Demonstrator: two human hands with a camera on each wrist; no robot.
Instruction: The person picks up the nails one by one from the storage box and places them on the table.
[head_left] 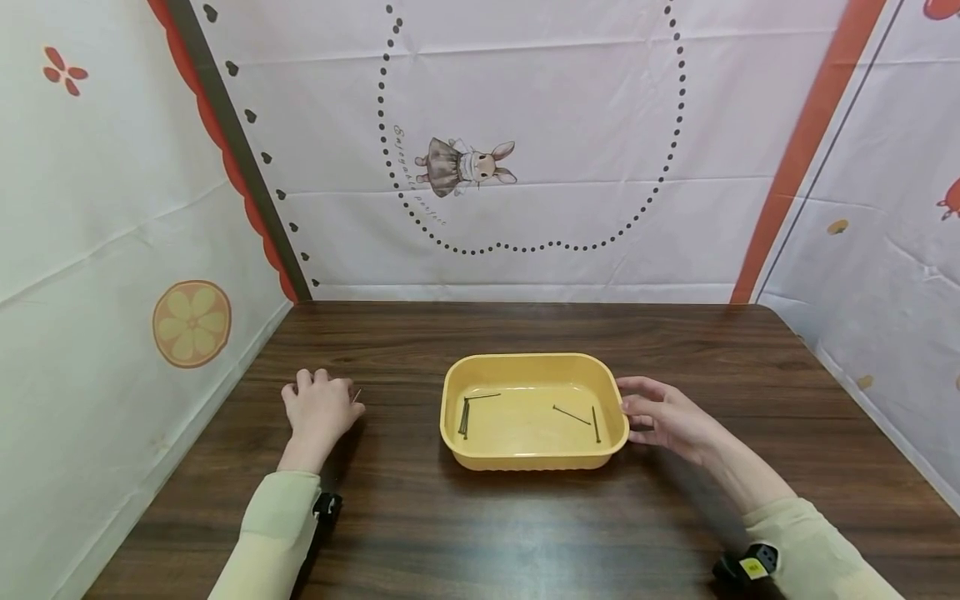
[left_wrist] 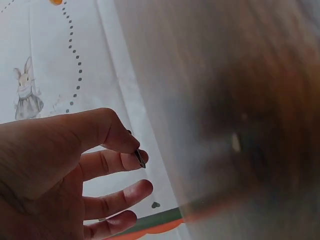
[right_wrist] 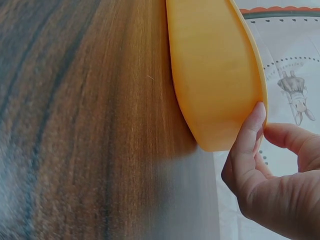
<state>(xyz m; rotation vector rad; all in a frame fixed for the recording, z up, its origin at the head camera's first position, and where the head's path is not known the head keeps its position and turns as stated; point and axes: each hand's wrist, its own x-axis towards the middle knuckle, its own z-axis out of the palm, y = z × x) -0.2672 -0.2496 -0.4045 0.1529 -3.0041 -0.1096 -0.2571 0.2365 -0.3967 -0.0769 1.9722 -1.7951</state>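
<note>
Thin nail point(left_wrist: 141, 159) pinched, yellow tray point(head_left: 534, 462) held

At the left of the frame, the left hand point(head_left: 321, 412) pinches the nail between thumb and finger; it should be light, stiff and slick, best taken mid-shank. Mid-frame, the tray sits on the worktop point(head_left: 405, 533), more nails point(head_left: 466, 419) lying inside. The right hand point(head_left: 671, 421) grips its right-end rim; likely light, rigid plastic, it could slide if nudged.

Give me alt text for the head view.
A person's right hand grips a yellow rounded rectangular tray containing thin dark nails on a brown wood-grain table. Left of the tray, the left hand pinches a slim nail. White printed cloth hangs behind.
</note>
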